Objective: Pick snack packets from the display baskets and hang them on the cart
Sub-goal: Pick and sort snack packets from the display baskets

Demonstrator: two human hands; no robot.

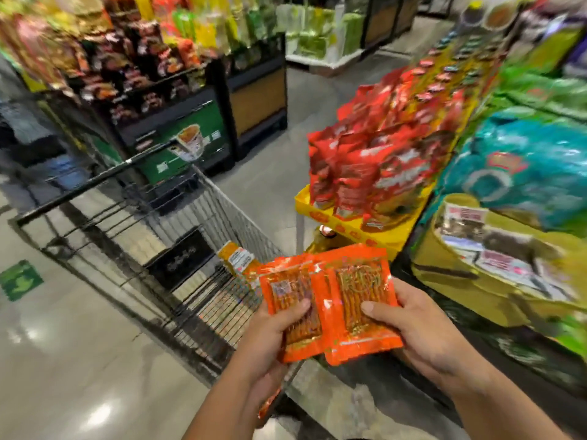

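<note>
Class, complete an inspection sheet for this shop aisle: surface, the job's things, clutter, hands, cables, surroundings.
Surface: glossy grey tiled floor, green sticker on it.
Job's things: two overlapping orange plastic snack packets, left packet, right packet on top; silver wire cart holding one orange pouch.
Clutter: nothing seen.
Hands: left hand grips left packet; right hand grips right packet.
Cables: nothing seen.
Surroundings: yellow tray of red packets; dark snack shelves.
</note>
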